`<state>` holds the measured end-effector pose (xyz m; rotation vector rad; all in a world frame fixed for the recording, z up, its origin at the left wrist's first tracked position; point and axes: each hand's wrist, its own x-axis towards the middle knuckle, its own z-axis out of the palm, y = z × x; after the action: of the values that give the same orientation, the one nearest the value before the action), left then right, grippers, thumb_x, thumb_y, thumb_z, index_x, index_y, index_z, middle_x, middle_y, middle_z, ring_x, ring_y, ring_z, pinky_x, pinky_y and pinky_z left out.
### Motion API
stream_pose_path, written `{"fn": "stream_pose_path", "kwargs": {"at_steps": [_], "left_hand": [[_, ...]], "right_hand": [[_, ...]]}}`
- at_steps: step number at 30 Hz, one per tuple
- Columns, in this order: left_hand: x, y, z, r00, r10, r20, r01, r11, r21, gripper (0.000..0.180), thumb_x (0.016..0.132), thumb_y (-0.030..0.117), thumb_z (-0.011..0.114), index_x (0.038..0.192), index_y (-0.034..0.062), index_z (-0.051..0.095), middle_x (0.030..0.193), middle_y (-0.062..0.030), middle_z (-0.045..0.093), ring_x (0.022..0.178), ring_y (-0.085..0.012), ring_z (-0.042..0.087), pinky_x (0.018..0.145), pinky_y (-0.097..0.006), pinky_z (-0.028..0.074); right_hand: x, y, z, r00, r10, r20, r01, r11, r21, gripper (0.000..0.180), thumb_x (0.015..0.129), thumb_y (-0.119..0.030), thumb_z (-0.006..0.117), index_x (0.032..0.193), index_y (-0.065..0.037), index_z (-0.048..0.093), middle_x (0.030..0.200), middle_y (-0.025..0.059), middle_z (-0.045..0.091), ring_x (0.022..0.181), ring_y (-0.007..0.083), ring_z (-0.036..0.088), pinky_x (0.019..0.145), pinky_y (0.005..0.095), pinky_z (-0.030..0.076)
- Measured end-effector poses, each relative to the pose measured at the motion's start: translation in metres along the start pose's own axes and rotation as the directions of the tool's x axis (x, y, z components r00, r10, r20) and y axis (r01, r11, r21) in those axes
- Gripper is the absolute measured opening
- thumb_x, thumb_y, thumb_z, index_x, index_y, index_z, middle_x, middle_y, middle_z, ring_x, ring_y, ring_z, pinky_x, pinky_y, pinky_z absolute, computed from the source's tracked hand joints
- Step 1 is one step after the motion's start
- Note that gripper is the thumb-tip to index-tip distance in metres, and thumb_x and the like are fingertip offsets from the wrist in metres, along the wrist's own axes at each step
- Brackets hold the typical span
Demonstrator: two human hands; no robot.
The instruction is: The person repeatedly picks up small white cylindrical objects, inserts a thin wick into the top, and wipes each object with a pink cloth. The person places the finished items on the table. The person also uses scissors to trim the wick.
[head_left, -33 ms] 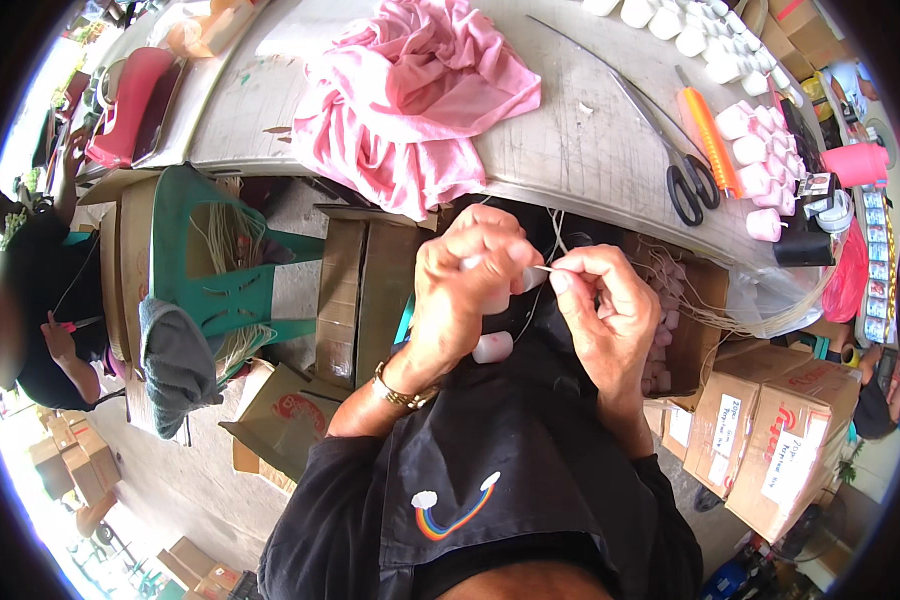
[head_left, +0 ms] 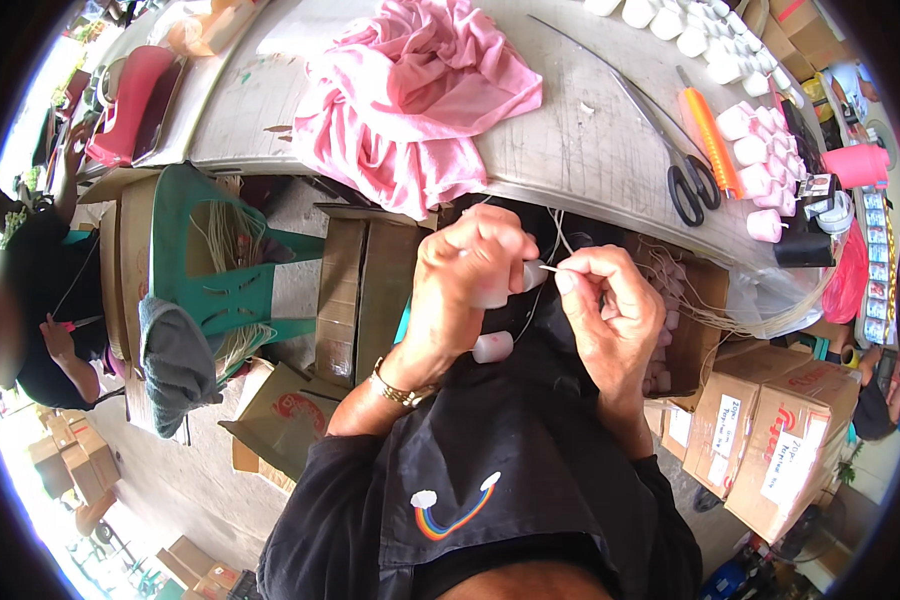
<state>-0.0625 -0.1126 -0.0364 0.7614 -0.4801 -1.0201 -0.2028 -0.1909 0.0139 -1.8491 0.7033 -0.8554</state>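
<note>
My left hand (head_left: 475,262), with a gold-coloured watch (head_left: 402,388) at its wrist, is closed around small whitish cylindrical pieces. One white cylinder (head_left: 534,275) pokes out beside its fingertips. Another cylinder (head_left: 493,347), with a pink mark, hangs or rests just below this hand; which of the two I cannot tell. My right hand (head_left: 613,305) pinches the tip of a thin pale cord (head_left: 550,268) between thumb and forefinger, close to the protruding cylinder. Where the cord runs inside the left hand is hidden. Behind both hands, pale strands (head_left: 560,228) drop from the table edge.
On the table lie a pink cloth (head_left: 410,100), black-handled scissors (head_left: 692,190), an orange-handled tool (head_left: 710,140) and rows of white cylinders (head_left: 695,38). A box of pinkish pieces (head_left: 698,335) stands at right, a green chair (head_left: 195,270) at left. Another person (head_left: 45,290) sits far left.
My right hand has shifted very slightly to the right with the cord tip. My left hand's fingers have turned a little; the rest stays put.
</note>
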Motion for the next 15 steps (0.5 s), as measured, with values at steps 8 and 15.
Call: {"fn": "stream_pose_path", "kwargs": {"at_steps": [8, 15], "left_hand": [[0.004, 0.000, 0.009, 0.950, -0.250, 0.189, 0.300, 0.547, -0.782, 0.028, 0.094, 0.017, 0.053, 0.114, -0.0019, 0.057, 0.114, -0.0200, 0.059, 0.103, -0.0319, 0.060, 0.111, -0.048, 0.036], [0.003, 0.000, 0.015, 0.952, -0.275, 0.135, 0.271, 0.552, -0.789, 0.026, 0.091, 0.015, 0.056, 0.114, 0.0021, 0.058, 0.119, -0.0189, 0.059, 0.118, -0.0345, 0.054, 0.111, -0.048, 0.036]], "right_hand": [[-0.001, 0.005, 0.007, 0.895, -0.446, 0.031, 0.421, 0.817, -0.395, 0.017, 0.077, 0.005, 0.071, 0.091, -0.003, 0.064, 0.070, 0.0011, 0.058, 0.052, 0.0105, 0.045, 0.051, 0.0249, 0.037], [0.003, 0.011, 0.014, 0.831, -0.554, 0.040, 0.489, 0.695, -0.528, 0.013, 0.080, -0.005, 0.072, 0.089, -0.006, 0.062, 0.065, 0.0023, 0.050, 0.053, 0.0176, 0.049, 0.050, 0.0330, 0.034]]}}
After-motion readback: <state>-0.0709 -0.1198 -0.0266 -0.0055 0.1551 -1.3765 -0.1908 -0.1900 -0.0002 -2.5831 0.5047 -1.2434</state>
